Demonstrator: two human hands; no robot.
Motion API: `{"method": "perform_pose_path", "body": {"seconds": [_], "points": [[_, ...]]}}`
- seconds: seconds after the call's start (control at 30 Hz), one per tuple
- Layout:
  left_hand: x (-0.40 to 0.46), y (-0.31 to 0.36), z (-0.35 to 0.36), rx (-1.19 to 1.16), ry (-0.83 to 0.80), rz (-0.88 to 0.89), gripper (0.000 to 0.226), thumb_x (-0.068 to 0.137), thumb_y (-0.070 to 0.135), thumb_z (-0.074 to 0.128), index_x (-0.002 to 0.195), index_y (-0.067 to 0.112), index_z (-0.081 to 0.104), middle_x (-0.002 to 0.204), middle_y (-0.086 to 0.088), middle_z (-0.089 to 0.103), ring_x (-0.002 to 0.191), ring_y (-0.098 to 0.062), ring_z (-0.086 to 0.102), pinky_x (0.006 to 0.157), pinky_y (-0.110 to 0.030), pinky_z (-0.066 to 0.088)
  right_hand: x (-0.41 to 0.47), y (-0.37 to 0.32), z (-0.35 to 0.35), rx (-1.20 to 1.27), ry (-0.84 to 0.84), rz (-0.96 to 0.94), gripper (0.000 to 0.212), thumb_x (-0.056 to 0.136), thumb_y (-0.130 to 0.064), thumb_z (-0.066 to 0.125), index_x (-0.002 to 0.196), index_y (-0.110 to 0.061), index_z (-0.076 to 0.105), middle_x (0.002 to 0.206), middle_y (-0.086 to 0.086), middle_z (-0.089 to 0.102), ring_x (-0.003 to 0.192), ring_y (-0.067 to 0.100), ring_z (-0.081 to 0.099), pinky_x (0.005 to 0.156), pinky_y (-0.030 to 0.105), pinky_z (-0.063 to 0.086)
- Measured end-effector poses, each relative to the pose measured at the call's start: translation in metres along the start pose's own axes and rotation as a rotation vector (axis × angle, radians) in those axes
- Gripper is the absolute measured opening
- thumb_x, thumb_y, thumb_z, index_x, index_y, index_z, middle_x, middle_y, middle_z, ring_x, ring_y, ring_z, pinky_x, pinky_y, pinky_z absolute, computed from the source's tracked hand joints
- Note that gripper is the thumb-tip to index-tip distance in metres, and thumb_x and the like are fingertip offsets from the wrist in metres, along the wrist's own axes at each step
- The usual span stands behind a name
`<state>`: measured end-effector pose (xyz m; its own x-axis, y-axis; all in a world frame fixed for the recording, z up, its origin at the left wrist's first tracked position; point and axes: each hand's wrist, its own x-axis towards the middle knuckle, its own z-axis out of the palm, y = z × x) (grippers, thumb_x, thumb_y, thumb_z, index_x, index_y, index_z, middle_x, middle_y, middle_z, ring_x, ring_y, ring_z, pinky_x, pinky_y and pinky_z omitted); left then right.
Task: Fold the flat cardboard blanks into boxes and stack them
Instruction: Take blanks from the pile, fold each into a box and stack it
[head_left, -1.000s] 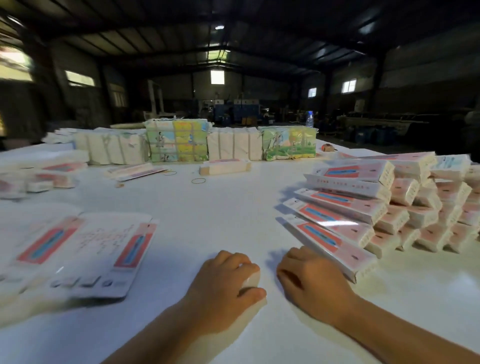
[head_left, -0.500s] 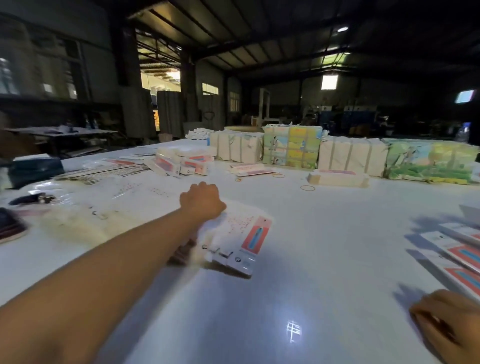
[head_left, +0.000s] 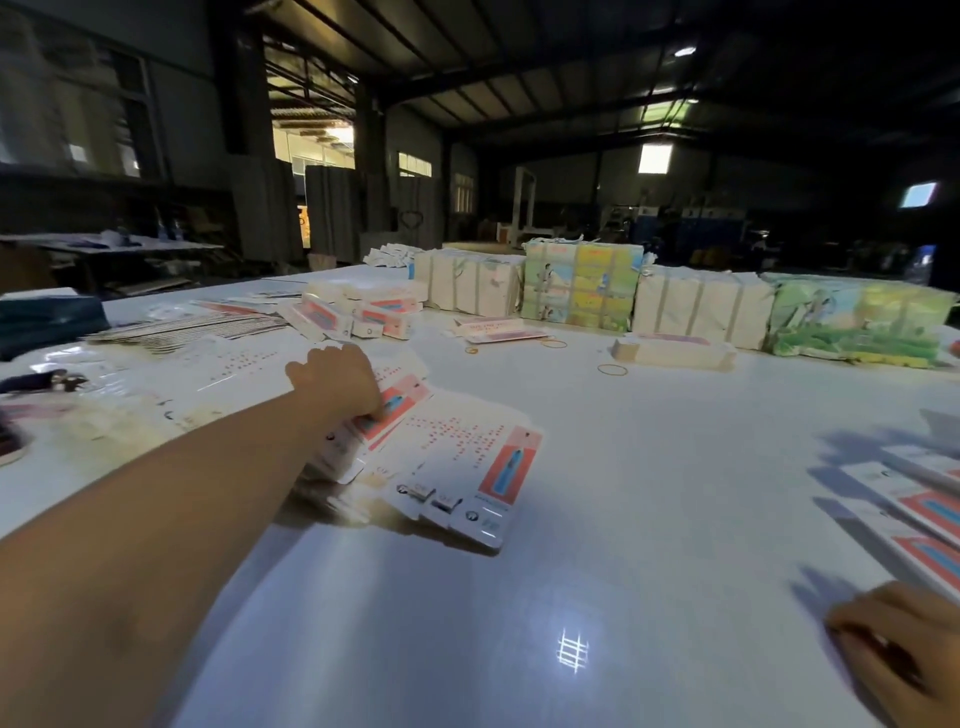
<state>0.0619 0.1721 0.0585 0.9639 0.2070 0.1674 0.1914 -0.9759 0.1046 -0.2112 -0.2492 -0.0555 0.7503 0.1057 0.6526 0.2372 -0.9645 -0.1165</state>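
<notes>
A loose pile of flat white cardboard blanks (head_left: 457, 467) with red and blue panels lies on the white table (head_left: 649, 493), left of centre. My left hand (head_left: 337, 382) reaches out over the pile and grips a blank at its upper edge, fingers curled down onto it. My right hand (head_left: 898, 644) rests at the lower right corner with fingers loosely curled and nothing in it. Folded boxes (head_left: 924, 509) from the stack show at the right edge, just beyond that hand.
Bundled white and colourful printed packs (head_left: 582, 293) line the far side of the table. Several folded boxes (head_left: 363, 312) and more flat blanks (head_left: 187, 332) lie at the far left. Rubber bands (head_left: 613, 370) and one flat bundle (head_left: 675, 351) sit mid-table.
My view has swung left from the box stack to the blank pile. My left hand reached out from near my body and has closed on a blank; the right hand stayed low at the right.
</notes>
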Motion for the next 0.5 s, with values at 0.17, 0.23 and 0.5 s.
{"method": "perform_pose_path", "body": {"seconds": [0.17,0.23,0.5], "points": [[-0.017,0.031,-0.024,-0.121,0.123,0.155,0.036,0.089,0.028,0.054,0.122,0.019,0.041,0.081,0.001,0.051,0.073,-0.016,0.052,0.062,-0.033,0.044,0.020,-0.027,-0.013,-0.092,-0.082,0.137,0.051,0.091,-0.055,0.039,0.068,-0.024,0.072,0.069,-0.006,0.063,0.065,0.007,0.054,0.062,0.026,0.046],[-0.031,0.053,-0.037,-0.309,0.056,0.291,0.025,0.091,0.015,0.051,0.114,0.023,0.047,0.098,-0.001,0.057,0.079,-0.016,0.054,0.062,-0.032,0.047,0.019,-0.039,-0.019,-0.134,-0.077,0.149,0.016,0.077,-0.033,0.073,0.065,-0.024,0.070,0.067,-0.007,0.058,0.060,0.012,0.057,0.055,0.024,0.049],[-0.177,0.147,-0.007,-0.728,-0.452,0.881,0.033,0.096,0.010,0.043,0.081,0.032,0.063,0.093,0.014,0.061,0.078,-0.006,0.059,0.062,-0.016,0.043,0.014,-0.034,-0.028,-0.021,-0.245,0.382,0.022,0.092,-0.023,0.056,0.073,-0.021,0.068,0.071,-0.009,0.059,0.066,0.005,0.054,0.059,0.013,0.038]]}}
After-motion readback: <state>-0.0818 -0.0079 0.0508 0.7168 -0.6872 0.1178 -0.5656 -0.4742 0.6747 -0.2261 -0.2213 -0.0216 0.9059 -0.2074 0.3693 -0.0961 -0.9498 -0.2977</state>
